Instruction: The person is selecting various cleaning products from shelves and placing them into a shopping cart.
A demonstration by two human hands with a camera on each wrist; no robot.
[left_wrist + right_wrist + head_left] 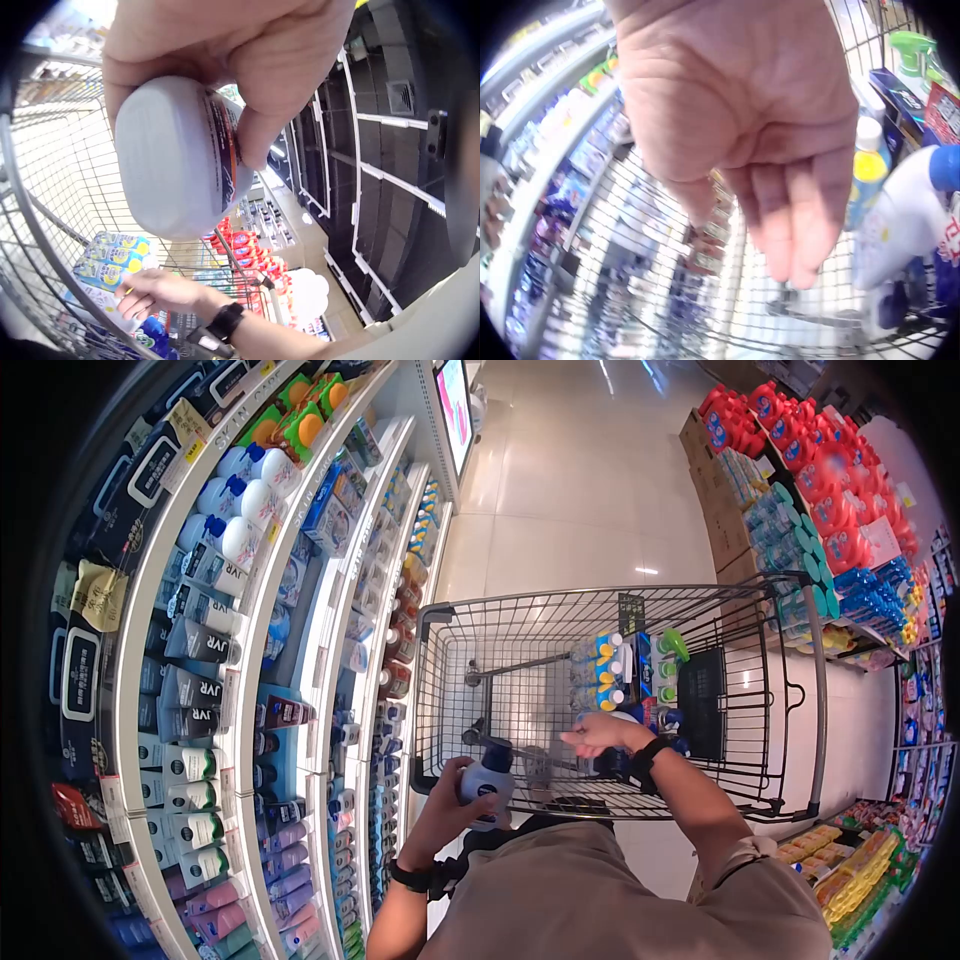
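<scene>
At the cart (428,690): a person stands close behind it, next to tall shelves (250,650) full of bottles and tubes.
Left hand (450,810): it is wrapped round a bottle (487,780), with fingers and thumb curled tight on its sides.
Right hand (598,735): it holds nothing. The fingers are loose and a bit bent, and it hangs over the things in the cart.
Where the bottle is: up in the air by the near left corner of the cart, and not set down inside.
Done so far: the bottle looks picked and is off the shelves. A pack of yellow-capped bottles (605,670) and a green spray bottle (673,645) lie in the cart already.
Left to do: the bottle is not in the cart yet.
How the bottle looks: white, round and fat, with a dark blue top and a blue mark on the front. The bottom is flat and pale, and a label with small print runs down the side.
</scene>
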